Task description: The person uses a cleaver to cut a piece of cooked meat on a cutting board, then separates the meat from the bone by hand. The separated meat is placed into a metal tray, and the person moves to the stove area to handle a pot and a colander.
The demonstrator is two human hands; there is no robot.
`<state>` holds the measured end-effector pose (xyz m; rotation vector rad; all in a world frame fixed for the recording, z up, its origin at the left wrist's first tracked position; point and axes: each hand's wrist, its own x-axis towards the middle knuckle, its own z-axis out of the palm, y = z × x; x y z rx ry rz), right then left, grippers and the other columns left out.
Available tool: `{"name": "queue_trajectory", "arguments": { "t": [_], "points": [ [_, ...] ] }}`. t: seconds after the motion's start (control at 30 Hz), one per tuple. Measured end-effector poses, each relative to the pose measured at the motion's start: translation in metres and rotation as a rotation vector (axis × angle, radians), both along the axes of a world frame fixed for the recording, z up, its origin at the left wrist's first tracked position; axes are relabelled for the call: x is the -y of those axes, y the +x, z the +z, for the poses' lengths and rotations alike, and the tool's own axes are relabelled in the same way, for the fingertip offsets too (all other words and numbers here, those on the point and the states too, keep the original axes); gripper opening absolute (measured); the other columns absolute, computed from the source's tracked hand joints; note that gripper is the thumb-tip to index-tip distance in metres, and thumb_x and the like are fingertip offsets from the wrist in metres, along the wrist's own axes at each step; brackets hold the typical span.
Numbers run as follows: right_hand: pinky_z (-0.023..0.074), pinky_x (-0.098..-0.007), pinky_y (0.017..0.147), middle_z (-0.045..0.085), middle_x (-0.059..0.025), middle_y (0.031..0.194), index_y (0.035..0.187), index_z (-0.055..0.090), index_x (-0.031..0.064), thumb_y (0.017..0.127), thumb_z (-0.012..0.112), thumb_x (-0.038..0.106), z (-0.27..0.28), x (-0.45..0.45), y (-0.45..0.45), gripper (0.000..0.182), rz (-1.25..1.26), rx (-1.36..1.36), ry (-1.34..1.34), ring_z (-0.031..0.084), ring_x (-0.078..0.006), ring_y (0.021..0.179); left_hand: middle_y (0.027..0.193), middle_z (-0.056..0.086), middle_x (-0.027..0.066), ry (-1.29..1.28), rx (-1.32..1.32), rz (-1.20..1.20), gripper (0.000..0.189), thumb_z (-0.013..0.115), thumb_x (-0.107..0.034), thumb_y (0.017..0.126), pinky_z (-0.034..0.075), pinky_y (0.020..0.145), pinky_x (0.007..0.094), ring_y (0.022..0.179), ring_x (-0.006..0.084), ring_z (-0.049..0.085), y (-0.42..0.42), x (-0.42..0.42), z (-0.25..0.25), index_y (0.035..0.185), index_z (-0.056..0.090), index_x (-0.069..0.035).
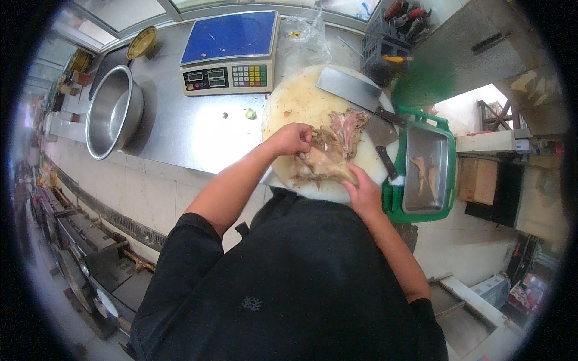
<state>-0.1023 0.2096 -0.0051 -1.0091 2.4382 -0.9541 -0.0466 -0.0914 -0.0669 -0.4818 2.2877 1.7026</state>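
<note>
A pale, skin-covered piece of cooked meat (323,164), apparently on the bone, lies on a round white chopping board (282,101). At its upper left edge, my left hand (293,137) pinches some of it between bent fingers. My right hand (363,189) grips its narrow lower right end. Just beyond, pinkish torn meat (350,128) rests on the board. A cleaver (347,85) with a broad blade lies flat across the far side, handle to the right. The dark handle of a second knife (386,162) points toward me at the board's right edge.
Left of the board stand a digital scale (228,56) and a steel basin (115,113) on the steel counter (180,131). A clear plastic bag (305,38) lies behind. To the right, a green bin (445,198) carries a steel tray (415,135) holding bones (422,173). A grey crate (381,45) holds tools.
</note>
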Motion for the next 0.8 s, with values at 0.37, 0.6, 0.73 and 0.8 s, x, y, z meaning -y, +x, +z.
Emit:
{"name": "queue_trajectory", "arguments": {
  "t": [0.37, 0.6, 0.73, 0.8],
  "points": [
    [0.0545, -0.0408, 0.094, 0.068, -0.0212, 0.124, 0.135, 0.058, 0.0079, 0.090, 0.075, 0.019, -0.002, -0.001, 0.000, 0.049, -0.018, -0.003, 0.010, 0.067, -0.0377, 0.113, 0.079, 0.067, 0.0013, 0.097, 0.035, 0.177, 0.011, 0.072, -0.003, 0.080, 0.051, 0.067, 0.0275, 0.072, 0.0111, 0.061, 0.010, -0.005, 0.001, 0.089, 0.067, -0.002],
    [0.0521, -0.0437, 0.098, 0.067, -0.0181, 0.129, 0.133, 0.059, 0.0081, 0.090, 0.074, 0.021, -0.005, -0.002, 0.001, 0.048, -0.069, 0.082, 0.036, 0.065, -0.0381, 0.116, 0.082, 0.072, 0.0044, 0.042, 0.127, 0.155, 0.016, 0.075, -0.005, 0.079, 0.054, 0.069, 0.0283, 0.071, 0.0131, 0.065, 0.013, -0.006, -0.003, 0.095, 0.075, 0.001],
    [0.0521, -0.0436, 0.097, 0.067, -0.0180, 0.129, 0.133, 0.059, 0.0085, 0.090, 0.074, 0.021, -0.004, -0.001, 0.001, 0.048, -0.073, 0.091, 0.051, 0.066, -0.0379, 0.116, 0.078, 0.073, 0.0059, -0.103, 0.078, 0.178, 0.015, 0.076, -0.009, 0.077, 0.054, 0.069, 0.0305, 0.071, 0.0147, 0.066, 0.015, -0.011, -0.005, 0.089, 0.076, -0.001],
    [0.0522, -0.0436, 0.097, 0.067, -0.0179, 0.129, 0.133, 0.059, 0.0085, 0.090, 0.074, 0.021, -0.004, -0.001, 0.001, 0.047, -0.069, 0.080, 0.053, 0.066, -0.0378, 0.116, 0.074, 0.072, 0.0081, -0.108, 0.080, 0.211, 0.014, 0.076, -0.014, 0.075, 0.055, 0.069, 0.0325, 0.069, 0.0169, 0.068, 0.015, -0.013, -0.007, 0.086, 0.076, -0.004]
  ]
}}
